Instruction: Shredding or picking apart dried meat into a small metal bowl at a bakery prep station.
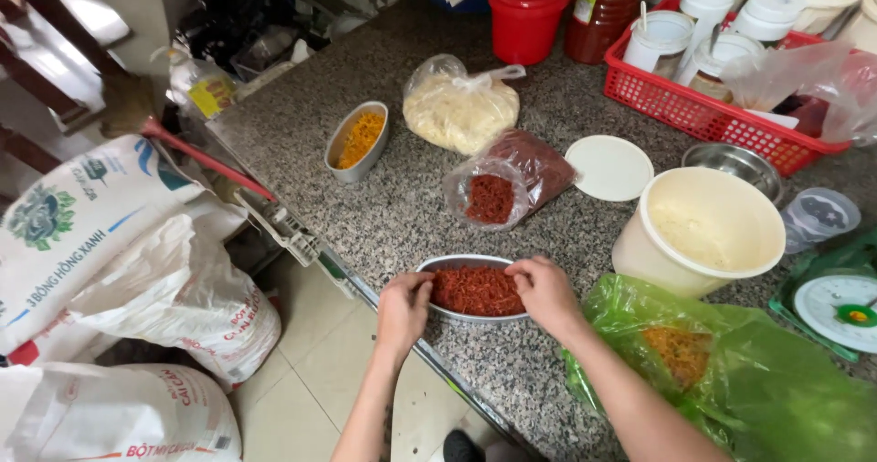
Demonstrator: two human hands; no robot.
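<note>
An oval metal dish (461,264) full of red shredded food (477,290) sits at the near edge of the granite counter (384,197). My left hand (404,305) rests on the dish's left end, fingers bent onto the red food. My right hand (545,290) covers the right end, fingertips pressing into the food. Beyond the dish lies an open clear bag of the same red shreds (491,197).
A second oval dish with orange shreds (358,139), a bag of pale shreds (459,107), a cream bucket (702,229) with its lid (609,167), a green plastic bag (731,371), a red basket of jars (722,106) and a red tub (527,11) crowd the counter. Sacks (119,270) stand on the floor at the left.
</note>
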